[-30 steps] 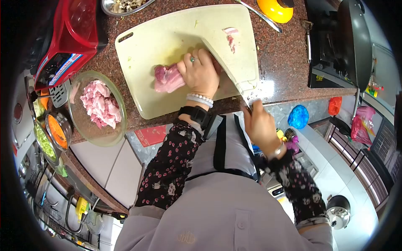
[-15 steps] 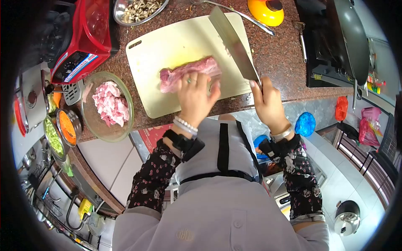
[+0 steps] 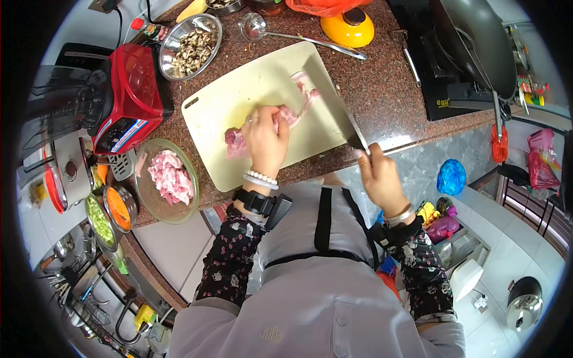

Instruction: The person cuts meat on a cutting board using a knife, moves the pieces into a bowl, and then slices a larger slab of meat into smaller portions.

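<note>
A pale cutting board (image 3: 209, 131) lies on the counter with a piece of raw meat (image 3: 235, 143) on it. My left hand (image 3: 265, 140) is bent over the meat, fingers curled against it and covering its middle. To the right of those fingers, a thin strip of meat (image 3: 306, 98) stretches up across the board. My right hand (image 3: 382, 179) is closed round the handle of a large cleaver (image 3: 337, 107), whose blade lies over the board's right part, close beside the strip. The handle is mostly hidden in the fingers.
Left of the board are a glass bowl (image 3: 194, 206) of cut meat, a red appliance (image 3: 136, 89) and bowls of orange shreds (image 3: 117, 207) and green pieces (image 3: 100, 222). Behind stand a mushroom bowl (image 3: 166, 59), a ladle (image 3: 304, 40) and a yellow pot (image 3: 346, 31). A wok (image 3: 477, 48) is at right.
The view has shifted, showing more of the counter's back. A thin strip of meat now extends from the piece towards the cleaver. My left hand's fingers are more curled over the meat.
</note>
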Tool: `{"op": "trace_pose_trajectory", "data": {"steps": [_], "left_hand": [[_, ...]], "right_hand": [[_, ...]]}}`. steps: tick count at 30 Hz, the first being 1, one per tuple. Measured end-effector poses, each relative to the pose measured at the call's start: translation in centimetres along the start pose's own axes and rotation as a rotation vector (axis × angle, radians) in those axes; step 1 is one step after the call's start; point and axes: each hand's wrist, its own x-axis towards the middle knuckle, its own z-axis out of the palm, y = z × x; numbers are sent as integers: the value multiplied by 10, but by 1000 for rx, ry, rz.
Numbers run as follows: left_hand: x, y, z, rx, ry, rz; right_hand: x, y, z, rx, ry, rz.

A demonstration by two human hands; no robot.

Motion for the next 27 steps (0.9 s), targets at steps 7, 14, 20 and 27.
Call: {"op": "trace_pose_trajectory", "data": {"steps": [7, 14, 20, 27], "left_hand": [[-21, -19, 30, 175, 89, 9], [-19, -21, 16, 103, 140, 31], [-17, -17, 37, 96, 201, -34], [-17, -15, 49, 209, 188, -50]], "right_hand": [[3, -31, 44, -198, -177, 47], [85, -46, 53, -106, -70, 9], [34, -56, 38, -16, -126, 12], [-3, -54, 42, -84, -222, 76]]}}
